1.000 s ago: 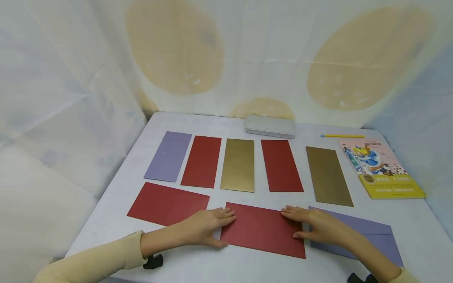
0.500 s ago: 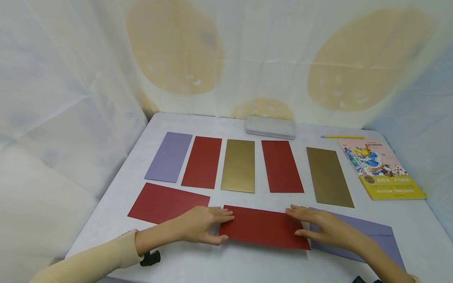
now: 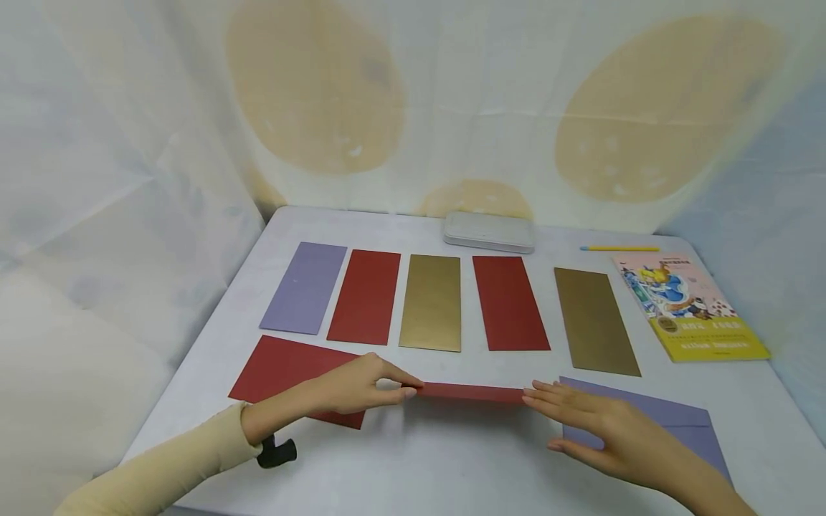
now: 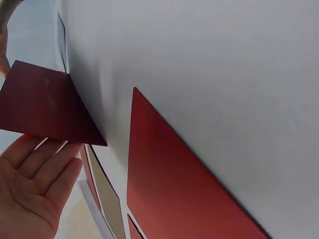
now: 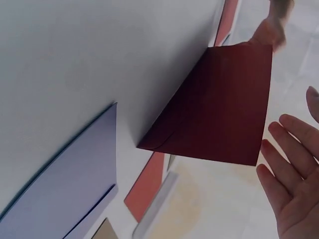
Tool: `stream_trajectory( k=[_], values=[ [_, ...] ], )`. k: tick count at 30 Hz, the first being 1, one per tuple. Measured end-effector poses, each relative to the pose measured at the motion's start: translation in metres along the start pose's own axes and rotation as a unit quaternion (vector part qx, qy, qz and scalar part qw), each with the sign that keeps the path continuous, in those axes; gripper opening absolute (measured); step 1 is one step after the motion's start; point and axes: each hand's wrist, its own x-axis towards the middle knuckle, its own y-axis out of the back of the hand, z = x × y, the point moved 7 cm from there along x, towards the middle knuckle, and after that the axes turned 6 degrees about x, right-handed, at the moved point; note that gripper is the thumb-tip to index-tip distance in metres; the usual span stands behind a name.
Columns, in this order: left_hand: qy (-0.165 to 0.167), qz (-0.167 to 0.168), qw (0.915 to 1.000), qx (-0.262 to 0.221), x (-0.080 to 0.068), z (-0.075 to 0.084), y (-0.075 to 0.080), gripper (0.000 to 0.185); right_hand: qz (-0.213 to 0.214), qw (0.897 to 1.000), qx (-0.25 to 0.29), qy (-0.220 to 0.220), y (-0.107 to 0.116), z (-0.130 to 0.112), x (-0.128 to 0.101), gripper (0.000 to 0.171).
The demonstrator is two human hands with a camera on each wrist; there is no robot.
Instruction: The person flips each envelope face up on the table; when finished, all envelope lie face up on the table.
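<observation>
Red envelope (image 5: 227,107) tilts between left hand (image 3: 355,382) and right hand (image 3: 609,428), fingers straight against it.

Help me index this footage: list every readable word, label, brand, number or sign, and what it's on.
None can be read.
Book, pink top: dark line of text, too small.
Book, yellow band: white lettering, too blurred.
Book, round badge: too small.
Tilted envelope: no text shows.

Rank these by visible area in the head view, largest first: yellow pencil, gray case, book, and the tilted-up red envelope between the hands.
1. Book
2. Gray case
3. Tilted-up red envelope, seen nearly edge-on, so only a thin strip shows
4. Yellow pencil
</observation>
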Motion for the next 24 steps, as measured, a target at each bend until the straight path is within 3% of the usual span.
stream_trajectory(
  k=[9, 15, 18, 21, 24],
  values=[
    [0.039, -0.005, 0.998, -0.05, 0.006, -0.005, 0.006, 0.042, 0.038, 0.998, -0.002, 0.056, 0.001, 0.005, 0.003, 0.052],
    [0.058, 0.005, 0.9959, -0.07, 0.007, -0.011, 0.01, 0.041, 0.032, 0.998, 0.028, 0.045, 0.002, 0.019, 0.009, 0.053],
    [0.038, 0.019, 0.9979, -0.048, 0.007, -0.011, 0.013, 0.042, 0.028, 0.998, 0.045, 0.045, 0.003, 0.025, 0.013, 0.054],
    [-0.011, 0.06, 0.9981, 0.003, 0.006, -0.007, 0.019, 0.047, 0.021, 0.998, 0.055, 0.039, 0.004, 0.031, 0.017, 0.056],
    [-0.084, 0.124, 0.9864, 0.068, 0.004, 0.001, 0.027, 0.057, 0.015, 0.998, 0.051, 0.036, 0.006, 0.036, 0.021, 0.057]
  ],
)
